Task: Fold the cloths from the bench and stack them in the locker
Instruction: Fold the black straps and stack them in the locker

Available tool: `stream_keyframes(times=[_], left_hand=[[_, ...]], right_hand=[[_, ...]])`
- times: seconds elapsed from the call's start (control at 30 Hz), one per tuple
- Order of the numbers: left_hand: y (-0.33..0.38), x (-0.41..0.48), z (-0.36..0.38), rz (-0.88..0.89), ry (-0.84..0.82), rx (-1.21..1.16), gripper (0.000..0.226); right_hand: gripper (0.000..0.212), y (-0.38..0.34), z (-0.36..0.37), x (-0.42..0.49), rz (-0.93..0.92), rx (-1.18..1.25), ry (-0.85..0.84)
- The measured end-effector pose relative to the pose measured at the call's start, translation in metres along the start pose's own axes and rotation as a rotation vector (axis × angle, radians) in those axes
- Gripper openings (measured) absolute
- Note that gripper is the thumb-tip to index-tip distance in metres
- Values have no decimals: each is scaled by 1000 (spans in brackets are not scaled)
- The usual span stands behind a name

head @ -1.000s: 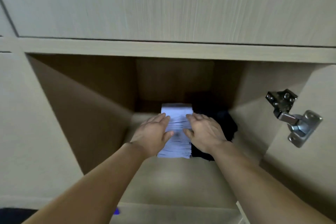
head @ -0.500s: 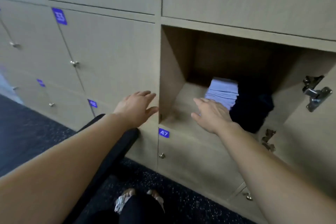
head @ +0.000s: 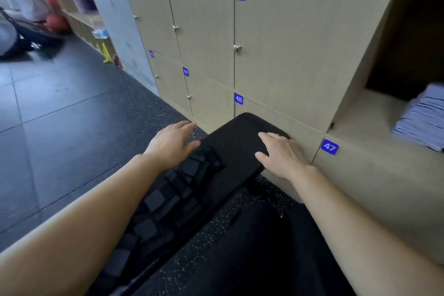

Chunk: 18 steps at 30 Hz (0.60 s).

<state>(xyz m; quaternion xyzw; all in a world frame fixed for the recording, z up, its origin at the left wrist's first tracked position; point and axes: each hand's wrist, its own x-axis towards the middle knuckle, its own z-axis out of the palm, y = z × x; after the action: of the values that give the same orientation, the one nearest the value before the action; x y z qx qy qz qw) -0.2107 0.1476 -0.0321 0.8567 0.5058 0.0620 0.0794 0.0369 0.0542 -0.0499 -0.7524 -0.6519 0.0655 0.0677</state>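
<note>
Two bare forearms are seen reaching forward and down from the bottom edge of the view. The left hand (head: 171, 144) is held flat with fingers straight and close together, and nothing is gripped. It is seen above the dark speckled floor (head: 96, 142), just left of a black padded bench (head: 230, 142). The right hand (head: 283, 156) is likewise spread, with straight relaxed fingers and nothing held, over the far right corner of the bench; whether the palm touches the padding cannot be told. Between the two hands, and back along the inner side of the left forearm, dark cloths (head: 189, 170) are laid in an overlapping heap on the bench, their edges hard to separate from the black padding. To the right of the right hand, and higher, an open locker (head: 355, 84) is shown above a blue label 47 (head: 329, 147). Inside it, well apart from both hands, a stack of pale folded cloths (head: 425, 122) is set on the locker floor, cut off by the right edge of the view. Beyond both hands, closed locker doors (head: 300, 43) numbered 33 and 48 are seen
</note>
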Motion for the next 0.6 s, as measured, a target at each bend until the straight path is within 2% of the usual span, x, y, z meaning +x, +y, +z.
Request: stream_keyframes(times=[0.3, 0.6], left_hand=[[-98, -69, 46, -216, -30, -94, 60], [-121, -74, 102, -282, -5, -213, 62]], right_hand=[[54, -72, 56, 10, -139, 34, -106], [55, -86, 101, 26, -149, 78, -159]])
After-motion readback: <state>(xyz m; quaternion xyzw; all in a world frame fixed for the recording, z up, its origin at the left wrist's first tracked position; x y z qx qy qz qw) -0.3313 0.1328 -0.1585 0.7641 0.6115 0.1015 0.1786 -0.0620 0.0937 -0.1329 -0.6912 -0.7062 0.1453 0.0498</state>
